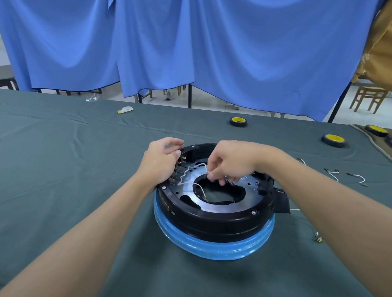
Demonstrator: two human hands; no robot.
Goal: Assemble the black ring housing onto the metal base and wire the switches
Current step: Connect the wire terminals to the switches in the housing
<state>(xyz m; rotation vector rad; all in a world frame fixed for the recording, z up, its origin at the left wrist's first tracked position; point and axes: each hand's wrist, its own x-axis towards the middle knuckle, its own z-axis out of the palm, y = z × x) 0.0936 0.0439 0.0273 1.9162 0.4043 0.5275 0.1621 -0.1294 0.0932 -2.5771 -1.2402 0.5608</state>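
While right hand [232, 159] pinches white wire [195, 184], left hand [161, 161] grip unclear, red print [165, 205] on housing [221, 220] illegible.

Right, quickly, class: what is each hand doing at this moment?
Left hand: fingers curled at the black ring housing rim; grip cannot be told.
Right hand: closed, pinching a white wire.

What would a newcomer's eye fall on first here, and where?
A black ring housing sits in the centre on a blue-wrapped body. The right hand pinches a white wire above its metal plate; the left hand rests at its far-left rim. A blue curtain fills the background.
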